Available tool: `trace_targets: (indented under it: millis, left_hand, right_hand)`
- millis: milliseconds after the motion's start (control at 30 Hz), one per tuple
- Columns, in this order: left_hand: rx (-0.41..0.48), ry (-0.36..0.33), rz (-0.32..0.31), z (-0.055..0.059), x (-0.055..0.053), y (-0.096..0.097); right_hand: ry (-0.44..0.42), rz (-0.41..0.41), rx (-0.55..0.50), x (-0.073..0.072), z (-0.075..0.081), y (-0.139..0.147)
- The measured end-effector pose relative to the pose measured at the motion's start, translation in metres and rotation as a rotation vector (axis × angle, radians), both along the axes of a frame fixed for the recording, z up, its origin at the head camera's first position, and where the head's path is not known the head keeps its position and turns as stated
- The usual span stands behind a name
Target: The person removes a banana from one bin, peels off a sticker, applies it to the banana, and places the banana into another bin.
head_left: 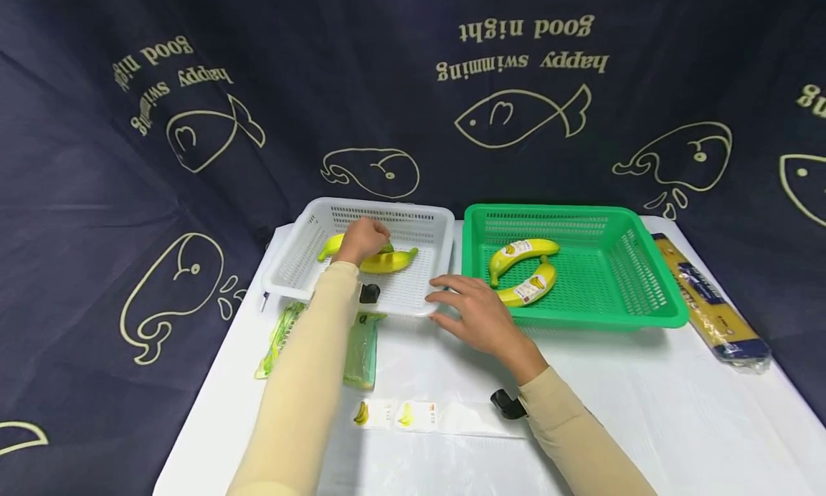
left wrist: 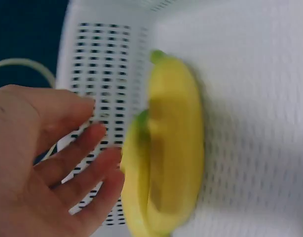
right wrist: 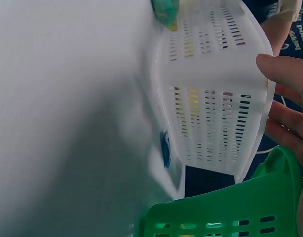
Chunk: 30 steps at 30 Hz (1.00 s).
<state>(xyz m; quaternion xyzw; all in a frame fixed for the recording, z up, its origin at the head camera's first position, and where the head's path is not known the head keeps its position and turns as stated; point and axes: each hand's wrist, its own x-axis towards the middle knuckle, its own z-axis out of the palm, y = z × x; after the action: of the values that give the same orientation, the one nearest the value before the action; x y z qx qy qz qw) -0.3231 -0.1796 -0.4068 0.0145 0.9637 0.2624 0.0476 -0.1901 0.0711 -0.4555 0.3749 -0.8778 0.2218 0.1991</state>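
The right hand [head_left: 476,313] grips the white basket [head_left: 445,241] at its near right corner, presumably for steadiness; the left hand [head_left: 363,239], fingers parted and holding nothing, hovers beside two bananas [head_left: 390,263].

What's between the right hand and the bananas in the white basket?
In the head view, only bare floor of the white basket shows between the bananas and the near right corner, which the right hand grips.

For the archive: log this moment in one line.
left hand: near two bananas in white basket | right hand: grips white basket | green basket: two labelled bananas
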Motion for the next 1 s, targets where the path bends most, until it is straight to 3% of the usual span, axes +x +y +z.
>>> trace_targets:
  millis: [133,200,367,533,700,1000]
  left_hand:
    - [-0.240,0.011,-0.065,0.001,-0.006,0.002]
    - [-0.281,-0.001,-0.111,-0.001,-0.009,0.003]
    - [-0.277,-0.098,-0.167,-0.012,-0.010,0.008]
    - [-0.258,-0.156,-0.173,-0.017,-0.007,0.020]
    - [-0.323,-0.202,-0.155,-0.017,-0.004,0.023]
    - [-0.341,-0.186,-0.138,-0.012,-0.001,0.022]
  right_hand:
    - [0.001,-0.002,-0.012,-0.002,0.001,-0.004]
    - [-0.001,-0.008,-0.017,-0.002,0.001,-0.005]
    - [-0.009,-0.004,-0.012,-0.001,0.000,-0.004]
    - [-0.019,-0.018,-0.007,-0.001,0.001,-0.001]
    - [-0.027,-0.018,-0.006,-0.002,0.002,0.001]
    - [-0.029,-0.023,0.008,-0.001,0.003,0.001]
